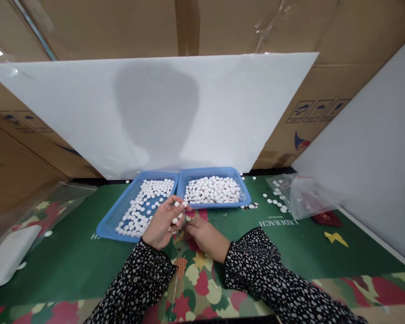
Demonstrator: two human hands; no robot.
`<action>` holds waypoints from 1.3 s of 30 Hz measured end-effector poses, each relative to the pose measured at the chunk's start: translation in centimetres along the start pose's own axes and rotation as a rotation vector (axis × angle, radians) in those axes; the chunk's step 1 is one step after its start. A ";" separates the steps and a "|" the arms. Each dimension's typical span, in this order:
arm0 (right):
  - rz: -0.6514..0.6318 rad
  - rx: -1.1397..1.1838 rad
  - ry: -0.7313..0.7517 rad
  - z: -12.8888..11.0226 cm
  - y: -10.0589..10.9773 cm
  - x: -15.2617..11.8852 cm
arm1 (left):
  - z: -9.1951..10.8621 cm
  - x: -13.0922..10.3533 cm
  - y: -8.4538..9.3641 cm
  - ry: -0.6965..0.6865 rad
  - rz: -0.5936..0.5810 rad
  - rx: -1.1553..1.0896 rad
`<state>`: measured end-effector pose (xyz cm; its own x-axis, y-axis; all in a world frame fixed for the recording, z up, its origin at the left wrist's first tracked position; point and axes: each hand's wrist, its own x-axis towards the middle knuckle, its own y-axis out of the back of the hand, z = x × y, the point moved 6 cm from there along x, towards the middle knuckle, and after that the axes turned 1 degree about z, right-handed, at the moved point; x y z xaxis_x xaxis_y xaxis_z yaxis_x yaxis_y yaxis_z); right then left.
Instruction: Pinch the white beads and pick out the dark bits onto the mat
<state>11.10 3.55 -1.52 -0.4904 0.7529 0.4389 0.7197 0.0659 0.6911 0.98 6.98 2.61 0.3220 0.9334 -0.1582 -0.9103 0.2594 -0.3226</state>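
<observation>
My left hand (159, 227) is raised in front of two blue plastic baskets, its fingers curled around several small white round pieces (174, 220). One piece shows between its thumb and fingertips. Close to its right is my right hand (205, 236), low over the patterned strip, fingers bent and closed; whatever is in them is hidden. Behind my left hand the left basket (112, 219) holds a scattered layer of the same white pieces. The right basket (248, 198) has a denser heap of them.
Loose white pieces (279, 204) lie right of the baskets, beside a clear plastic bag (305, 198). A yellow scrap (335, 238) and a dark red item (327, 218) are farther right. A white object (11, 256) sits at left. Cardboard (222, 27) and a white sheet (229, 108) stand behind.
</observation>
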 end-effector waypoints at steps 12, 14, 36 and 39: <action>0.450 0.837 -0.423 2.6 7.4 -0.7 | -3.7 0.2 -2.2 0.068 -0.055 -0.034; 0.458 0.840 -0.427 2.4 7.0 -0.7 | -3.7 0.2 -2.3 0.064 -0.052 -0.018; 0.517 0.346 -0.066 -0.3 8.1 -0.9 | -3.6 -0.2 -1.9 -0.005 0.052 0.050; 0.511 0.346 -0.051 -0.6 7.9 -0.8 | -3.5 -0.2 -1.8 -0.017 0.078 0.031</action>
<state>16.82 3.09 3.94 -0.0231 0.7753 0.6312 0.9793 -0.1096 0.1704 3.41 5.46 -0.01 0.2458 0.9551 -0.1655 -0.9400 0.1931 -0.2813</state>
